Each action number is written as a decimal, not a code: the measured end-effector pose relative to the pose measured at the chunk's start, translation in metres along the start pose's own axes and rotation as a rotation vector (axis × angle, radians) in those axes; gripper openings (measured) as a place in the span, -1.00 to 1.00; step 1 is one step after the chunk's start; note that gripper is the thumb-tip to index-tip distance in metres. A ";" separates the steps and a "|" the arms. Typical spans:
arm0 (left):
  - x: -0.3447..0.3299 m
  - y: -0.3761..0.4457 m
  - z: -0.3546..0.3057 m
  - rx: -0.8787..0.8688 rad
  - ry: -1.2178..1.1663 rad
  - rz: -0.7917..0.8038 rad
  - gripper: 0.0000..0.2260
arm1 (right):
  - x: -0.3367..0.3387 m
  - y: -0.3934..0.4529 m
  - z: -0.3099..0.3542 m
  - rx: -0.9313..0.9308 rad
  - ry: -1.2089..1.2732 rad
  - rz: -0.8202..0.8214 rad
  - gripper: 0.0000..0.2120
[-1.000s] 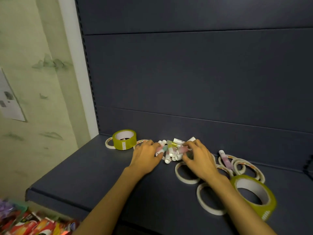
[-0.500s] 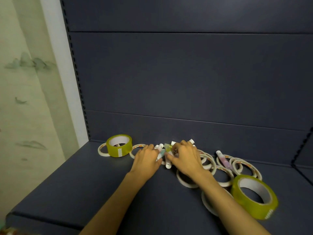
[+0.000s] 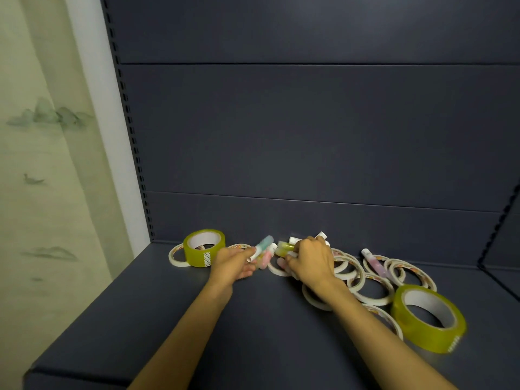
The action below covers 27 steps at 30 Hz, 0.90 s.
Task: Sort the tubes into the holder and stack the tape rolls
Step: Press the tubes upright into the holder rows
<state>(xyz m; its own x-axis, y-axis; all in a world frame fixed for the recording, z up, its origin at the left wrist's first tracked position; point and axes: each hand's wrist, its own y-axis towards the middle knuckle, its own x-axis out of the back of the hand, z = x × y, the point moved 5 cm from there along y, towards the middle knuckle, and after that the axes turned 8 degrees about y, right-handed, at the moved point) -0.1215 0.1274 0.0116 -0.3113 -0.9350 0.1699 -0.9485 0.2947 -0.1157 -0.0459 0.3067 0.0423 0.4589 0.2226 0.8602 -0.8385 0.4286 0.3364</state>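
Observation:
My left hand [image 3: 233,264] holds a small bunch of tubes [image 3: 263,250], a teal one and a pink one, slightly above the shelf. My right hand [image 3: 311,258] curls over the tube pile [image 3: 284,247] and grips a yellow tube; more white-capped tubes poke out behind its knuckles. One pink tube [image 3: 375,263] lies apart to the right on thin white tape rolls [image 3: 371,288]. A wide yellow tape roll [image 3: 204,250] stands at the left, another [image 3: 429,316] at the right. No holder is in view.
The dark shelf board [image 3: 168,319] has bare room in front and left of my arms. A dark back panel [image 3: 281,136] rises close behind the pile. A slotted upright [image 3: 132,136] and a pale wall bound the left side.
My left hand has lifted off the pile with the teal and pink tubes and shifted slightly left. My right hand stays over the pile, now curled round the yellow tube. The camera view has moved closer.

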 end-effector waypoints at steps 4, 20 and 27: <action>-0.005 -0.008 0.000 0.054 -0.314 0.210 -0.87 | 0.011 -0.007 -0.001 -0.028 0.045 -0.104 -0.75; -0.110 -0.056 -0.055 -0.293 -0.328 0.541 -0.74 | 0.083 -0.061 -0.072 -0.342 1.274 -0.253 -0.90; -0.202 -0.102 -0.078 -0.241 -0.366 0.641 -0.75 | 0.141 -0.114 -0.141 -0.310 1.300 -0.309 -0.54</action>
<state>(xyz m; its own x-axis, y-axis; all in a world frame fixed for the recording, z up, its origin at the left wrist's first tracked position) 0.0333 0.3020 0.0656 -0.8043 -0.5605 -0.1973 -0.5891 0.7956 0.1413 0.1555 0.4132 0.0709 0.6998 0.6626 -0.2669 -0.6322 0.7484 0.2003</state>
